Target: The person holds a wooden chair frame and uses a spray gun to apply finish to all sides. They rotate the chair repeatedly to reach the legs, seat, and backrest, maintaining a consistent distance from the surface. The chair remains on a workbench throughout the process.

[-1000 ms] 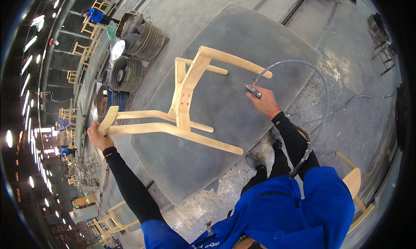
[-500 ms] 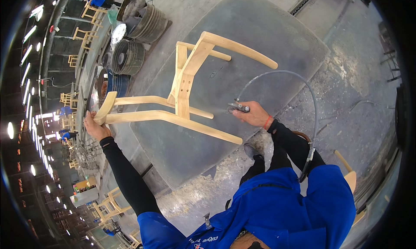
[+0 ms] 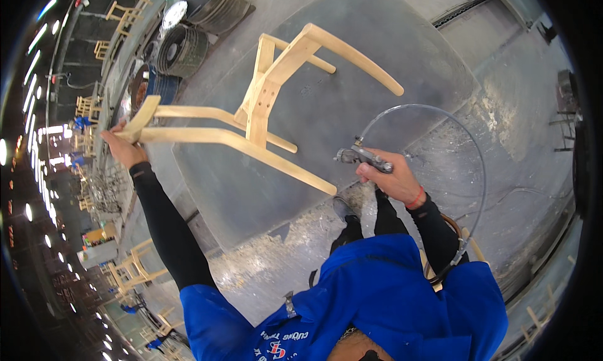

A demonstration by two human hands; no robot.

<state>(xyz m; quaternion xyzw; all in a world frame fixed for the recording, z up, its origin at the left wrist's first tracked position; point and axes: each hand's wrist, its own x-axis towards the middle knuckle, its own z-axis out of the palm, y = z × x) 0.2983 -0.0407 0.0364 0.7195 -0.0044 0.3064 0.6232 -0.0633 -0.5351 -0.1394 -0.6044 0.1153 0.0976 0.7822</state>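
floor (image 3: 515,147), right hand (image 3: 397,177) wrapped round spray gun (image 3: 372,160)

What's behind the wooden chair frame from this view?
The wooden chair frame has a broad grey panel behind most of it, visible through the gaps. Whatever lies directly behind the wood itself is covered.

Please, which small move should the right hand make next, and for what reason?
Perhaps the right hand should bring the silver metal spray gun slightly left, nearer the pale, angular wooden chair frame: the gun's front end points left but appears apart from the wood, and the left hand holds the frame's far-left end.
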